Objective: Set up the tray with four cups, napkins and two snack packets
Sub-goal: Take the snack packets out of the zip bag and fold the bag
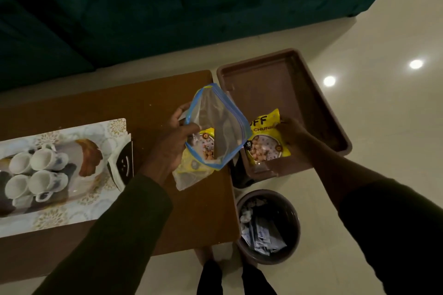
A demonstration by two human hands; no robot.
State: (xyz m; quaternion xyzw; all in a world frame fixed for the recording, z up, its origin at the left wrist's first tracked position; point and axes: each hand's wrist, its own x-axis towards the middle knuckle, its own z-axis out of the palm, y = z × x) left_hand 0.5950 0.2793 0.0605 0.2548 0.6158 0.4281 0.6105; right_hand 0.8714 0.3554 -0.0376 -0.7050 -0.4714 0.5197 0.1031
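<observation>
Right now the person's right hand (291,134) has its fingers (281,124) pinched closed on a yellow snack packet (266,141), holding it over the near corner of the brown plastic bin (311,112) just beside the table (148,103). The left hand (172,141) is closed around a clear zip bag (215,124) with a blue seal strip, its mouth tilted up and away; a second yellow packet (203,148) shows through the film near the bottom.

I'd judge these packets as light, puffy and crinkly, with slick foil that slides easily, so the flat crimped edge is the sensible place to grip, not the air-filled middle. The held packet's long axis runs roughly away from the person, its printed face up and its top edge at the far end.

The patterned tray (72,199) sits well apart on the left end of the table, already carrying four white cups (36,170), with folded napkins (122,165) at its right edge.
</observation>
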